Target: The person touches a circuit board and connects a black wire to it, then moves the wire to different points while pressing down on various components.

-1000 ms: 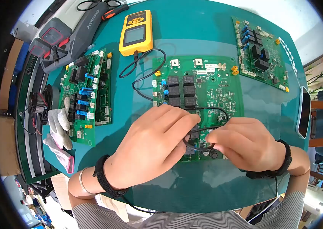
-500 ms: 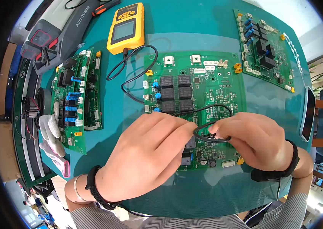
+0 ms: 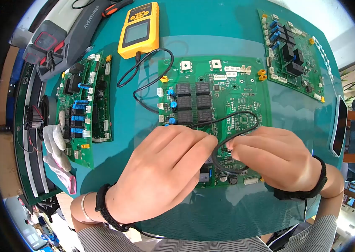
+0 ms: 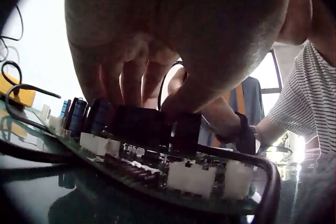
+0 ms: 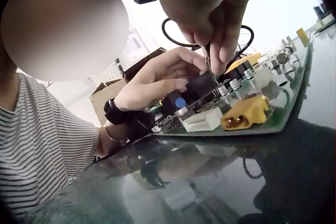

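Note:
A green circuit board (image 3: 251,90) with black relays (image 3: 183,103) and blue components lies before me. My left hand (image 3: 163,168) reaches over its lower left part, fingertips and thumb down at the relays. The right hand (image 3: 272,157) pinches a slim silvery probe (image 5: 211,61), tip pointing down at the board in the right wrist view. A black cable (image 3: 253,113) loops between the hands, passing close by the left fingertips. Another stretch of cable runs from the board's left edge to a yellow handheld meter (image 3: 139,31) at the back.
More circuit boards stand at left (image 3: 76,105) and far right (image 3: 293,54). Gloves (image 3: 57,153) lie beside the left board. A grey tool case (image 3: 74,40) is at the back left, a phone (image 3: 338,126) at the right edge. The table (image 3: 211,25) is green.
My head view has shifted a little. The cable loop between my hands has changed shape, swinging up and then back down over the board. The right hand keeps its pinch; both hands stay over the board.

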The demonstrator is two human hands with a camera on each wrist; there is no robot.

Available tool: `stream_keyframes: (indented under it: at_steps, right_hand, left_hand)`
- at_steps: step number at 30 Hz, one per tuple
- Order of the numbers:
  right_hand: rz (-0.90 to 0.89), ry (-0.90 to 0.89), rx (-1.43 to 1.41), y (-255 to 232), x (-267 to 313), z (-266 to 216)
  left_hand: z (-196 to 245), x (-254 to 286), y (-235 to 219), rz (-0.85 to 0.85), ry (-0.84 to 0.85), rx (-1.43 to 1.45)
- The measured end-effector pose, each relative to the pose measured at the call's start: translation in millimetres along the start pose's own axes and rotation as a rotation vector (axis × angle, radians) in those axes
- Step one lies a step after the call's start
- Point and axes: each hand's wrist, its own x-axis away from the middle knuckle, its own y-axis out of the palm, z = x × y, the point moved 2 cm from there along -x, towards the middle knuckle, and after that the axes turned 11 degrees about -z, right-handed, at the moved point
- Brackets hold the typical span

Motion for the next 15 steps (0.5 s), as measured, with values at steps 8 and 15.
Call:
stream_keyframes:
  at_steps: [8,15]
  right_hand:
    - [0.053,-0.048,0.063,4,-2,-3]
    - [-0.069,-0.055,0.038,-6,-6,-8]
  left_hand:
    - [-1,0,0,0.004,0.013,0.02]
    - [1,0,-1,0.004,-0.008,0.018]
